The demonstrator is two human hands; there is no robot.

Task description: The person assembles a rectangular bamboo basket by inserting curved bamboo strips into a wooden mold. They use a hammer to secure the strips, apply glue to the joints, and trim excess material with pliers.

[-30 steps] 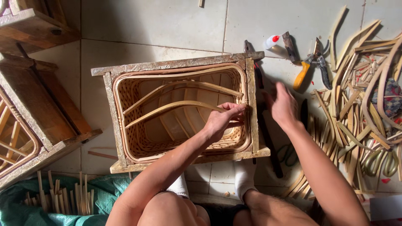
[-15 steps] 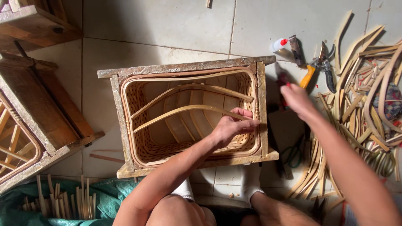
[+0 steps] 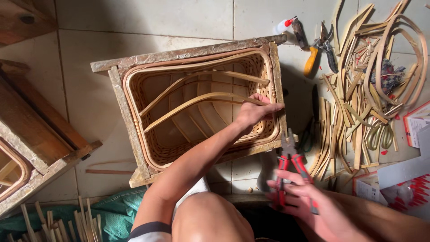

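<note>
The left hand (image 3: 253, 112) is pressing its fingers together on a curved bamboo strip (image 3: 201, 102) at the right inner wall of the woven rattan basket (image 3: 148, 134), which is sitting in a rough wooden frame (image 3: 179, 54) at the centre of the tiled floor. The right hand (image 3: 304, 199), near right, is closing its fingers around red-handled pliers (image 3: 289, 163), whose jaws appear shut. Holding the strip firmly against the weave is advisable while the tool is being brought in. Smooth, springy split-bamboo offcuts (image 3: 358, 98) are lying far right.
</note>
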